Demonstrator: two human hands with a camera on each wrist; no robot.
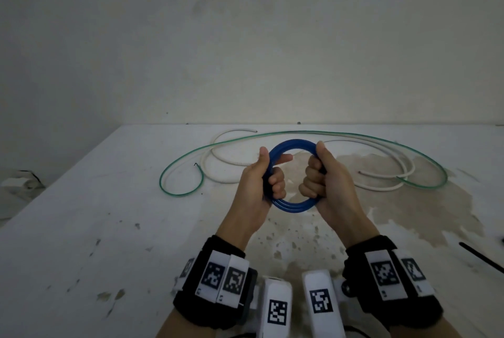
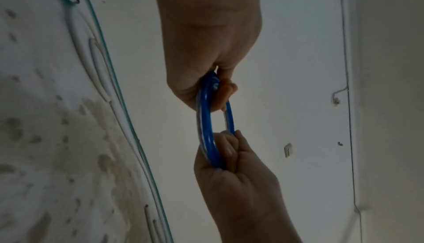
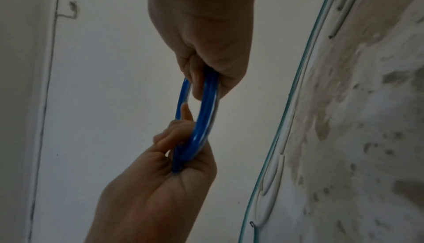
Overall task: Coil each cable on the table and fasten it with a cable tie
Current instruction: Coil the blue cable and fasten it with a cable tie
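Note:
A blue cable [image 1: 289,143] is wound into a small round coil of several turns and held up above the table [image 1: 81,228]. My left hand [image 1: 268,181] grips the coil's left side, fingers curled through the ring and thumb up along it. My right hand [image 1: 317,176] grips the right side the same way. In the left wrist view the left hand [image 2: 213,51] and right hand [image 2: 238,174] clasp opposite ends of the blue coil [image 2: 203,120]. The right wrist view shows the coil [image 3: 206,110] edge-on between both fists. No tie is visible on the coil.
A long green cable [image 1: 297,132] lies loose in a wide arc across the far table. A white cable [image 1: 379,188] lies loose, tangled under it. A black cable tie [image 1: 480,257] lies near the right edge. The tabletop is stained, and a wall stands behind it.

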